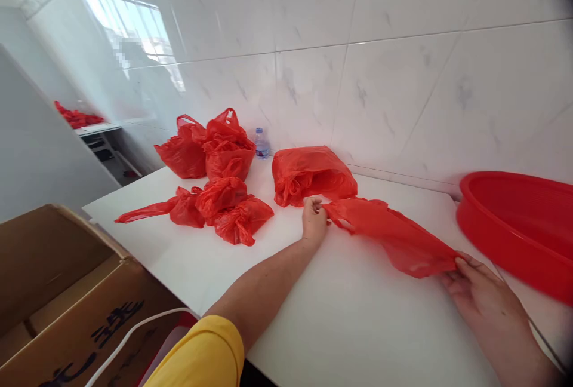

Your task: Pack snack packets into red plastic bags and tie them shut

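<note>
A thin red plastic bag (pixel 394 235) is stretched flat between my two hands, just over the white table (pixel 349 309). Its handle end is pinched in the fingers of my left hand (pixel 316 220). The opposite end is gripped between thumb and fingers by my right hand (pixel 478 285). Right behind my left hand lies a larger red plastic bag (pixel 317 169) on its side, its mouth facing me with crumpled red plastic inside. Several knotted red bundles (pixel 224 208) rest to the left of that hand.
Two full red bags (pixel 183 148) stand near the wall beside a small water bottle (pixel 262 143). At the right is a big red plastic basin (pixel 514 237). An open cardboard box (pixel 80 309) and a white cable (pixel 134 330) are at the lower left.
</note>
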`<action>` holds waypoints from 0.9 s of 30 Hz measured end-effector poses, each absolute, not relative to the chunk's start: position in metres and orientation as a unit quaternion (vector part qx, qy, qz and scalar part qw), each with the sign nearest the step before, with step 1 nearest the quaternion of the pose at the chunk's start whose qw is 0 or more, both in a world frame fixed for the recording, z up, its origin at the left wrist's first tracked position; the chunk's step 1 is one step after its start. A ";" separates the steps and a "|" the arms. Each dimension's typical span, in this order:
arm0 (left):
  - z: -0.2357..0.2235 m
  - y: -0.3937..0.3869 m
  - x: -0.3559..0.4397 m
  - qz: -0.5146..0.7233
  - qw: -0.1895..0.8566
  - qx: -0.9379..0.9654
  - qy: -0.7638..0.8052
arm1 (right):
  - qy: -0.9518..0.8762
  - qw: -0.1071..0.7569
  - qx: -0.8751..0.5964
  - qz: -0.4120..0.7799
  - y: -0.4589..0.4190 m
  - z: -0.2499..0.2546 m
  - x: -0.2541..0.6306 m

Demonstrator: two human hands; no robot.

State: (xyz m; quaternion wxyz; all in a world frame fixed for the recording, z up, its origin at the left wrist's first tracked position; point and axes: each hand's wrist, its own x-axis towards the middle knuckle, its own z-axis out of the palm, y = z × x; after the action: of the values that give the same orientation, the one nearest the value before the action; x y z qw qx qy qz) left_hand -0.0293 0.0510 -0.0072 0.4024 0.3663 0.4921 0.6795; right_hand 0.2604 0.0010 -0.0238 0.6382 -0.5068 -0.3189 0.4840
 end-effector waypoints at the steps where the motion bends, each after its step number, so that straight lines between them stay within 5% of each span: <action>1: -0.009 0.054 -0.032 0.674 0.395 0.373 0.501 | -0.266 0.656 -0.499 0.500 0.003 -0.020 0.261; 13: -0.004 0.053 -0.035 0.609 0.400 0.418 0.543 | -0.251 0.689 -0.451 0.509 -0.003 0.006 0.256; 17: 0.007 0.032 -0.028 0.604 0.184 0.592 0.501 | -0.253 0.681 -0.470 0.502 -0.007 0.008 0.245; 21: 0.013 0.009 -0.006 0.369 0.005 0.849 0.378 | -0.311 0.636 -0.481 0.518 -0.014 0.011 0.232; 24: 0.012 0.009 0.001 0.285 0.021 0.866 0.410 | -0.381 0.595 -0.511 0.489 -0.018 0.017 0.235; 27: 0.008 0.021 -0.012 0.358 0.136 0.782 0.492 | -0.443 0.545 -0.550 0.452 -0.018 0.021 0.254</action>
State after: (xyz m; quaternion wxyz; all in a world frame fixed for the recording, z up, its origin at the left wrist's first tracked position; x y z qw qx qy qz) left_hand -0.0123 0.0211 0.0082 0.1363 0.7819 0.4918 0.3581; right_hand 0.2536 -0.0178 0.0207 0.5453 -0.5501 -0.4429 0.4515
